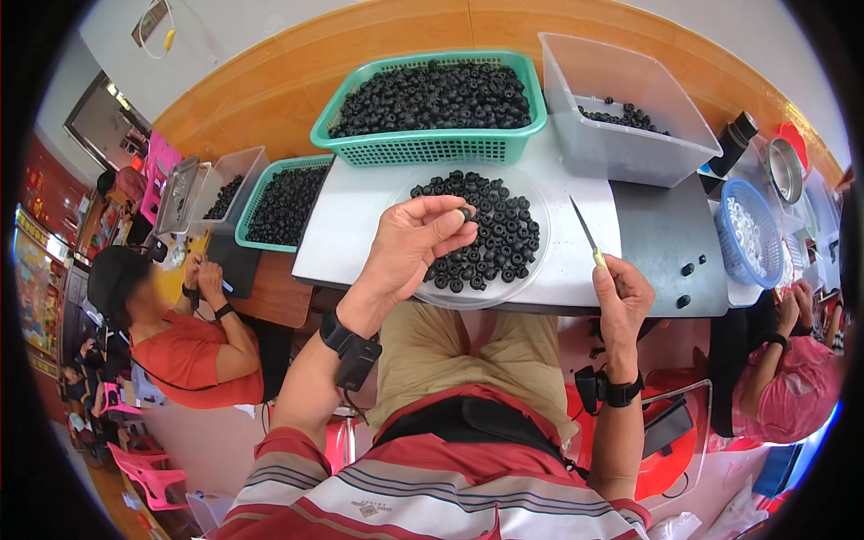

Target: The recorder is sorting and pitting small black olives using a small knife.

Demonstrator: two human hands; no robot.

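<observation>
Green basket (432,144) of black rings, clear bin (630,153), blue basket (738,261).

black rings (481,236), green basket (432,144)

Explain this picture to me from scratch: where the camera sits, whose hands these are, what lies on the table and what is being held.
There is one picture, taken by a wide fisheye camera worn on a person's head and looking down, so straight edges bend near the rim. No machine is involved: the two forearms coming up from the bottom belong to the wearer, each with a dark strap at the wrist.

The left hand pinches one small black ring between its fingertips, above a clear round tray heaped with more such rings. The right hand grips a thin knife, blade pointing away.

All this sits on a grey metal table. Behind the tray stand a green basket full of rings and a clear plastic tub holding a few. Other people sit working on both sides.
</observation>
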